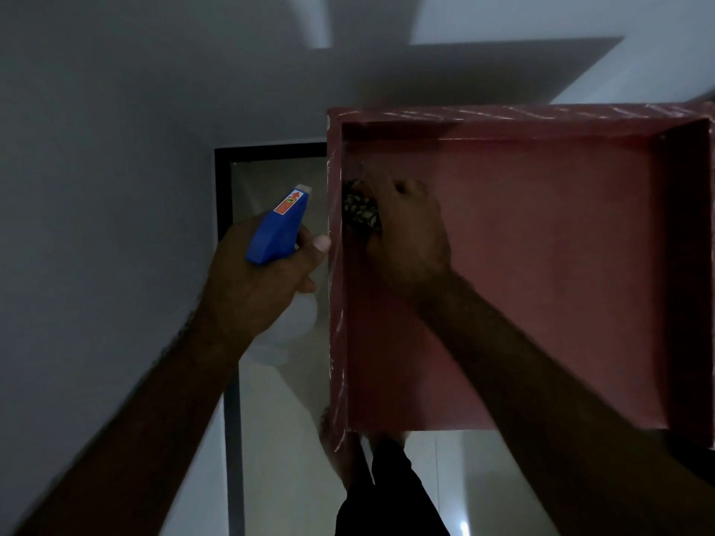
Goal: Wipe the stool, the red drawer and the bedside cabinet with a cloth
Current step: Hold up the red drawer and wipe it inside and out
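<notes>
The right hand (406, 230) clutched a soft, wadded cloth (361, 210) inside the red drawer (541, 284), seemingly light, stiff, best steadied by its rim; just outside, the left hand (263, 280) gripped a spray bottle (278, 226).

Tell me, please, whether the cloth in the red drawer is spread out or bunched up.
Bunched up: the right hand grips the cloth as a wad against the left inner wall of the red drawer.

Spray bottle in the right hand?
No, the left hand grips the blue spray bottle, while the right hand holds the cloth inside the red drawer.
</notes>
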Action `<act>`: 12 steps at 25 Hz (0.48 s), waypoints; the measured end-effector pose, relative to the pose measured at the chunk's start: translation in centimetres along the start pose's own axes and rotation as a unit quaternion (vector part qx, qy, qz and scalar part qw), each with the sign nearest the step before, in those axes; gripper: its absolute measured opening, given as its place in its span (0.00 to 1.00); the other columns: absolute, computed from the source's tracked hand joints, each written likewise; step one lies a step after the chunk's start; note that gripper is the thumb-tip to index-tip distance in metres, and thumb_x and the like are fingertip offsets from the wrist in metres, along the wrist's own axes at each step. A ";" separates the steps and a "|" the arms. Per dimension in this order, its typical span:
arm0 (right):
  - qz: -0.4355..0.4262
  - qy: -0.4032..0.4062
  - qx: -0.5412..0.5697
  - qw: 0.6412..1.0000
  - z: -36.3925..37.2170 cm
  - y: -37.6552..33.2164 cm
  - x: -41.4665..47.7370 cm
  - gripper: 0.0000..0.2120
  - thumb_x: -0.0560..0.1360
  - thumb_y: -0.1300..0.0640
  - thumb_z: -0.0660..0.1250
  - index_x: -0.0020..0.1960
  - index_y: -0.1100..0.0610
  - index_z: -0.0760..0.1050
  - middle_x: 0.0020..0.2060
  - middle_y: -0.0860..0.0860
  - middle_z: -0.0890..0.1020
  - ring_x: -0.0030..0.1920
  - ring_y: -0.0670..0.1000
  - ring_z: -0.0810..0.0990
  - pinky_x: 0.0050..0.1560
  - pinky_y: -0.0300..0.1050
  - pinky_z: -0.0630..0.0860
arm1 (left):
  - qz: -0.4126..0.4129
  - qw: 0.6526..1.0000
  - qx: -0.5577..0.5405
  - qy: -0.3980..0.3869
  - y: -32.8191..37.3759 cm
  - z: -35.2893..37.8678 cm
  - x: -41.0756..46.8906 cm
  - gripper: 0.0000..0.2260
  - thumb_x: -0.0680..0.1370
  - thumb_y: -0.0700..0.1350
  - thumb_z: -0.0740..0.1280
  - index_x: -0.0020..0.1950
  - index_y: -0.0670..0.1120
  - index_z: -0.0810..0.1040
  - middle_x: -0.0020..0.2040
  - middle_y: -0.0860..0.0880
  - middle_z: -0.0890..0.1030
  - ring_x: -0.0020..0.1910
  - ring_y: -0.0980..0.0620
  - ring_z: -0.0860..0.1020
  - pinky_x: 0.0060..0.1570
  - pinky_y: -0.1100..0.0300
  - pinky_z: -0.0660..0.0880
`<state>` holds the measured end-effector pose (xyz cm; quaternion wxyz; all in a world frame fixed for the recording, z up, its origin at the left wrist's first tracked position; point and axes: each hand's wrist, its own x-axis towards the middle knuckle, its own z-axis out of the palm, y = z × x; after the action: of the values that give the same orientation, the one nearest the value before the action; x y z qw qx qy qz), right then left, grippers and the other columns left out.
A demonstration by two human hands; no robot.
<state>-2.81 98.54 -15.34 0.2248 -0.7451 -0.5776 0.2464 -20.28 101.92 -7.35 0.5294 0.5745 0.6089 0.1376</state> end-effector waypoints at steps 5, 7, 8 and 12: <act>0.051 0.063 0.028 0.996 1.0 -0.6 3.1 0.36 0.70 0.59 0.71 0.77 0.52 0.69 0.61 0.58 0.80 0.63 0.62 0.75 0.63 0.56 0.74 | 0.005 1.000 0.013 0.006 0.7 0.1 -0.3 0.08 0.78 0.44 0.70 0.41 0.48 0.74 0.35 0.46 0.79 0.31 0.64 0.80 0.34 0.77 0.72; 0.060 0.081 0.029 0.995 1.4 -0.9 3.9 0.37 0.70 0.61 0.71 0.78 0.53 0.68 0.59 0.54 0.82 0.64 0.60 0.75 0.64 0.54 0.70 | 0.003 1.000 0.009 0.007 0.8 0.2 -0.3 0.07 0.78 0.45 0.70 0.41 0.48 0.75 0.35 0.47 0.79 0.31 0.64 0.80 0.33 0.77 0.72; 0.058 0.088 0.025 0.994 1.5 -1.0 4.0 0.37 0.70 0.61 0.72 0.78 0.54 0.68 0.57 0.53 0.83 0.64 0.59 0.75 0.63 0.53 0.67 | 0.002 1.000 0.006 0.005 0.8 0.3 -0.3 0.07 0.78 0.45 0.70 0.42 0.48 0.75 0.35 0.47 0.79 0.32 0.64 0.80 0.33 0.76 0.72; -0.005 0.111 -0.028 0.993 1.9 -0.2 3.1 0.31 0.73 0.54 0.71 0.75 0.56 0.71 0.64 0.53 0.82 0.71 0.55 0.74 0.75 0.64 0.61 | 0.006 1.000 0.001 0.007 1.0 0.3 -0.5 0.06 0.77 0.45 0.70 0.42 0.47 0.75 0.36 0.46 0.79 0.32 0.63 0.81 0.33 0.76 0.73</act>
<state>-3.46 101.73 -17.00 0.2672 -0.7708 -0.5598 0.1448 -19.60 101.70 -6.48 0.5236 0.5775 0.6094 0.1444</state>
